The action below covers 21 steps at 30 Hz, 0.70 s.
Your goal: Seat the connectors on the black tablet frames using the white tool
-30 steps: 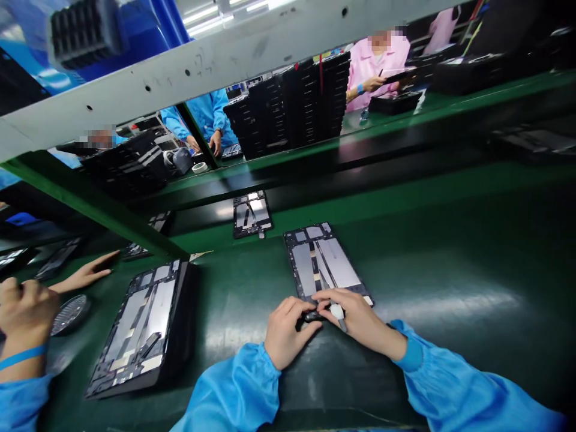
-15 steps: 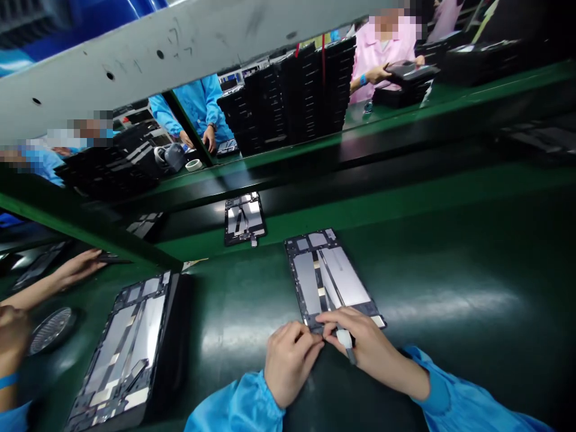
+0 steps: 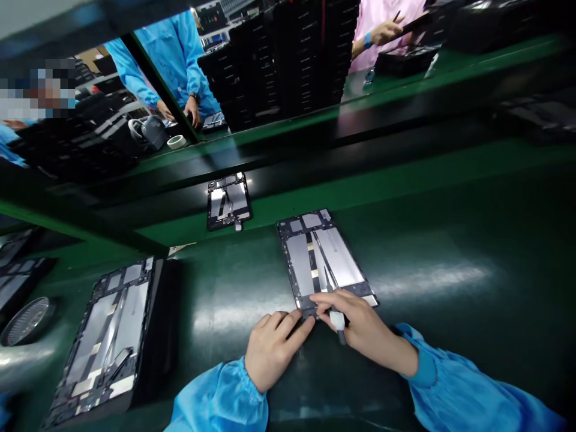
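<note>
A dark tablet frame (image 3: 319,258) with grey metal panels lies flat on the green bench mat (image 3: 450,240), just ahead of my hands. My right hand (image 3: 364,324) is shut on a white-handled tool (image 3: 337,321), whose thin grey shaft points down toward me, beside the frame's lower edge. My left hand (image 3: 274,351) reaches the same edge, its fingertips against the frame's near corner. Part of that edge is hidden by my fingers. A second tablet frame (image 3: 108,342) sits on a black block to the left, out of reach of either fingertip.
A round mesh disc (image 3: 27,321) lies at the far left. A further small tablet frame (image 3: 228,201) lies beyond my hands. Past a raised green shelf edge stand tall stacks of black trays (image 3: 274,60), a tape roll (image 3: 176,141), and co-workers in blue (image 3: 171,60) and pink sleeves (image 3: 387,24).
The whole view has swung, so the frames sit higher and further left. My left hand has eased back with its fingers straighter. The other person's hand at the left has gone from view.
</note>
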Tool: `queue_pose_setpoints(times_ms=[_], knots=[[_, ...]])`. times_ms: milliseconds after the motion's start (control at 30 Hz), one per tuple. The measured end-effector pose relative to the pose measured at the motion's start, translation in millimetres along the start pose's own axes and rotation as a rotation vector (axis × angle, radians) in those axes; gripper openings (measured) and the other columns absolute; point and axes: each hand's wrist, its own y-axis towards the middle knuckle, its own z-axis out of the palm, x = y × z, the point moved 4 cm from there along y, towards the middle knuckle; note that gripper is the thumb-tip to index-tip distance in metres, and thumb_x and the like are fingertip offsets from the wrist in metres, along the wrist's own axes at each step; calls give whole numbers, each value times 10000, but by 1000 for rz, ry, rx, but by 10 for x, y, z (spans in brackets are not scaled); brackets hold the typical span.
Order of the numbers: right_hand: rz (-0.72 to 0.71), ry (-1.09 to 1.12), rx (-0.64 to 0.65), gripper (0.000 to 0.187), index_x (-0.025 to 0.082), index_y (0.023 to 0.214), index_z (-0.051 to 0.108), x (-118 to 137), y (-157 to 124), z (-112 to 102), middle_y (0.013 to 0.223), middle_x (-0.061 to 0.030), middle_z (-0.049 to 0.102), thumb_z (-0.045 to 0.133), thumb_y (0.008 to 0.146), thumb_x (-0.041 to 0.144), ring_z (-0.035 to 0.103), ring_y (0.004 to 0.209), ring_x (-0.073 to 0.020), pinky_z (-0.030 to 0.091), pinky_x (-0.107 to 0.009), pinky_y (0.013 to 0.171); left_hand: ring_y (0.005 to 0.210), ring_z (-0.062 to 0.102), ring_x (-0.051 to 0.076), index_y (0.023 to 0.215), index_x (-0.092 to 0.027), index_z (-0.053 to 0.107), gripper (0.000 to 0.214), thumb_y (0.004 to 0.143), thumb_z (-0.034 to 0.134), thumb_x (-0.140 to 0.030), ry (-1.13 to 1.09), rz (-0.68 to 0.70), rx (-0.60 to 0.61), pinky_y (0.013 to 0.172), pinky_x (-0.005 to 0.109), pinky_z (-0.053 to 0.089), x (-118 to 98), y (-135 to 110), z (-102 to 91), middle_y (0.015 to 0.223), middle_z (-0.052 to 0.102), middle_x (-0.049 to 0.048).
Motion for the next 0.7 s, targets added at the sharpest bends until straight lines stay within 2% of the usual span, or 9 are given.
queue_pose_setpoints(times_ms=[133, 267, 333, 400, 500, 700], knots=[[11, -17, 6, 388, 254, 1249, 565, 16, 19, -5, 912, -36, 690, 505, 920, 57, 635, 868, -217, 512, -350, 770, 842, 547, 164, 1317, -227, 544, 362, 1022, 349, -149, 39, 31, 7, 684, 283, 433, 0, 21, 4, 1132, 623, 68], [29, 41, -12, 311, 261, 1243, 595, 48, 11, -101, 904, -42, 717, 517, 958, 166, 660, 885, -235, 528, -381, 804, 822, 552, 167, 1306, -227, 552, 368, 1019, 334, -152, 52, -11, 38, 673, 288, 450, -32, 46, 26, 1078, 609, 75], [62, 129, -43, 293, 261, 1262, 604, 49, -41, -185, 864, -41, 711, 492, 990, 254, 671, 797, -212, 556, -348, 746, 837, 562, 176, 1287, -216, 562, 355, 1013, 346, -151, 40, -41, 41, 683, 297, 465, -58, 52, 39, 1075, 600, 85], [125, 203, -80, 316, 259, 1275, 615, 32, -120, -253, 823, -37, 675, 445, 1017, 327, 644, 650, -165, 565, -288, 618, 847, 569, 188, 1274, -209, 567, 340, 1005, 367, -150, 31, -67, 44, 686, 305, 476, -82, 54, 53, 1081, 594, 94], [222, 278, -114, 333, 254, 1250, 632, 8, -230, -265, 830, -33, 636, 428, 1022, 383, 588, 532, -114, 542, -228, 481, 857, 572, 201, 1267, -203, 567, 326, 993, 398, -151, 18, -85, 55, 685, 313, 485, -106, 54, 68, 1091, 590, 101], [294, 338, -77, 243, 218, 1047, 669, 16, -288, -141, 773, -22, 671, 527, 974, 401, 605, 533, -115, 550, -204, 472, 862, 577, 202, 1297, -204, 543, 361, 1004, 341, -146, 41, -75, 53, 689, 317, 485, -105, 30, 56, 1105, 596, 105]])
